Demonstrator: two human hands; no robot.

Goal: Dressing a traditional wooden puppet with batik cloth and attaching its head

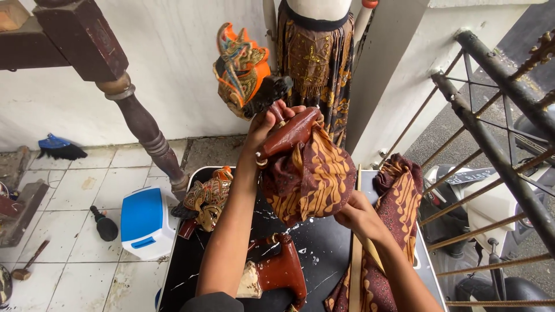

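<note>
Head view. Left hand (267, 124) — raised, fingers wrapped around the neck and shoulder of a wooden rod puppet (289, 136), holding it up over the black table (324, 254). The puppet's carved head (243, 69), orange and gold with a dark crest, tilts to the left above the hand; its red-brown arm lies across the top of the batik skirt (309, 179), brown with yellow wavy stripes, which hangs from the body like a bag.

Right hand (359, 215) — lower, at the hem of the skirt, fingers closed on the cloth and on a wooden rod (354, 266) that runs down toward the table's near edge.

On the table: a second carved puppet head (209, 199), gold-faced, lying at the left edge; a red-brown puppet torso (277, 268) near the front; a second batik cloth (399, 202) draped along the right side.

Floor, left: a blue-and-white plastic box (143, 222) just beside the table, a dark brush (104, 224), a small mallet (26, 268), a blue hand brush (58, 147). A turned wooden leg (147, 130) stands behind. A dressed mannequin (315, 52) stands by the wall; a metal railing (497, 144) at right.
</note>
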